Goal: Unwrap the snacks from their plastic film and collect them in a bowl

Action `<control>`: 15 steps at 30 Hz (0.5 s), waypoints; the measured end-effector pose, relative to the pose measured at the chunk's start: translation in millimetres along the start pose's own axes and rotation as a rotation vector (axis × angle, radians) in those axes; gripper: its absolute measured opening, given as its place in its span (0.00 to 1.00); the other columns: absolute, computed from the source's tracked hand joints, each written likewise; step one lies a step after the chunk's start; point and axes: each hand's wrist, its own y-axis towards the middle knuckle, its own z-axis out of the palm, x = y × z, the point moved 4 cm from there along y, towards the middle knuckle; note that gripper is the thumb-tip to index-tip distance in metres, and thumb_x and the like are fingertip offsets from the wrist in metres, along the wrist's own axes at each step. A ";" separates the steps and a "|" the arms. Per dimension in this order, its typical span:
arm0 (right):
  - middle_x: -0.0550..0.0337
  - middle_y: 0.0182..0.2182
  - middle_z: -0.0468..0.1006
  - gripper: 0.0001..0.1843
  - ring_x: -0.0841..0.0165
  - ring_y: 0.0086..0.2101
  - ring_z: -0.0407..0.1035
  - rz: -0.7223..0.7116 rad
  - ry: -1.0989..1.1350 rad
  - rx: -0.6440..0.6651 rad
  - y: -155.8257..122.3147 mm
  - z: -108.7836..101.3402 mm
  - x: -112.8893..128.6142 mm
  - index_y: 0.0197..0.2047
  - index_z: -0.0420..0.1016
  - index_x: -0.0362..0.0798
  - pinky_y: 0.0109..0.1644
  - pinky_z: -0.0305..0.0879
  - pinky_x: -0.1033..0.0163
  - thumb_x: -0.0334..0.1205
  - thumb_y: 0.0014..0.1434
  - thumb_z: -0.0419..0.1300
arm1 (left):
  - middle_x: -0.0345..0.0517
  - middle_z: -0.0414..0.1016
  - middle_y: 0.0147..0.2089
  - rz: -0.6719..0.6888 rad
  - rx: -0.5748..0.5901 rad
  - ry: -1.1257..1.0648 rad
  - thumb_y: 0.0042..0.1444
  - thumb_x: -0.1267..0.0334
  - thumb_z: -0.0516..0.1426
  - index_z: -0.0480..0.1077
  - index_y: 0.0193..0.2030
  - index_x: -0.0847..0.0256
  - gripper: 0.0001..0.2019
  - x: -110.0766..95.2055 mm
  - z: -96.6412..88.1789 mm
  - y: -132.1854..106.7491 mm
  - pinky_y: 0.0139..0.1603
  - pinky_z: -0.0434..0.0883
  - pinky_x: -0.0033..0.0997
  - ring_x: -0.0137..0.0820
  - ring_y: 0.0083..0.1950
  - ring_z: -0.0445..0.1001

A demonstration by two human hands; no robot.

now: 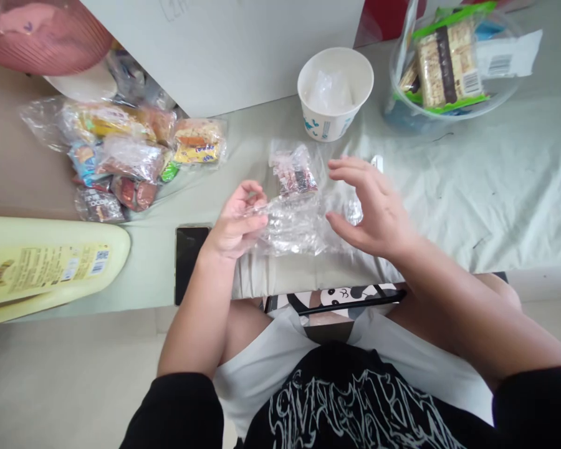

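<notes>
A crinkled clear plastic bag [294,227] lies over the green cloth in front of me. My left hand [236,223] pinches the bag's left edge between thumb and fingers. Above the bag's right part, my right hand [376,209] is open, thumb and fingers spread, with nothing in it. More clear plastic [339,202] shows partly behind that hand. Just beyond the bag rests a small wrapped snack [293,173] with dark and pale print. A small white item [376,163] peeks out behind the right fingers.
A paper cup [334,118] with clear plastic inside stands at the back. Back right is a clear tub [449,115] of wrapped snacks. Left lie a pile of packaged snacks [126,153], a phone [191,262] and a yellow package [60,262]. A white board [234,56] borders the back.
</notes>
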 end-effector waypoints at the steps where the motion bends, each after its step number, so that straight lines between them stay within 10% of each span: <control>1: 0.46 0.63 0.72 0.30 0.46 0.66 0.63 0.002 0.017 0.032 1.4 1.6 2.5 0.65 0.64 0.50 0.68 0.60 0.35 0.44 0.60 0.61 | 0.31 0.59 0.29 -0.002 0.049 -0.024 0.36 0.61 0.76 0.65 0.39 0.52 0.28 -0.4 2.6 -1.7 0.12 0.49 0.19 0.16 0.18 0.49; 5: 0.48 0.58 0.78 0.35 0.49 0.60 0.70 -0.002 0.150 0.303 -1.2 8.2 16.1 0.67 0.63 0.48 0.64 0.64 0.39 0.50 0.60 0.63 | 0.31 0.53 0.27 0.019 0.274 -0.057 0.42 0.61 0.74 0.59 0.33 0.55 0.25 -0.4 18.5 -9.8 0.14 0.53 0.18 0.17 0.18 0.50; 9: 0.57 0.39 0.85 0.33 0.65 0.34 0.78 0.175 0.373 0.563 -13.8 18.6 21.1 0.69 0.61 0.44 0.41 0.72 0.59 0.41 0.62 0.61 | 0.32 0.54 0.26 0.036 0.385 -0.020 0.45 0.63 0.73 0.58 0.32 0.56 0.24 0.6 28.8 -12.9 0.16 0.55 0.18 0.17 0.19 0.50; 15: 0.64 0.32 0.83 0.31 0.73 0.25 0.73 0.345 0.573 0.470 -15.2 21.1 14.5 0.68 0.60 0.44 0.33 0.68 0.64 0.32 0.62 0.57 | 0.37 0.67 0.36 0.026 -0.020 -0.046 0.41 0.61 0.73 0.66 0.42 0.54 0.25 6.5 9.1 0.9 0.20 0.61 0.21 0.19 0.24 0.62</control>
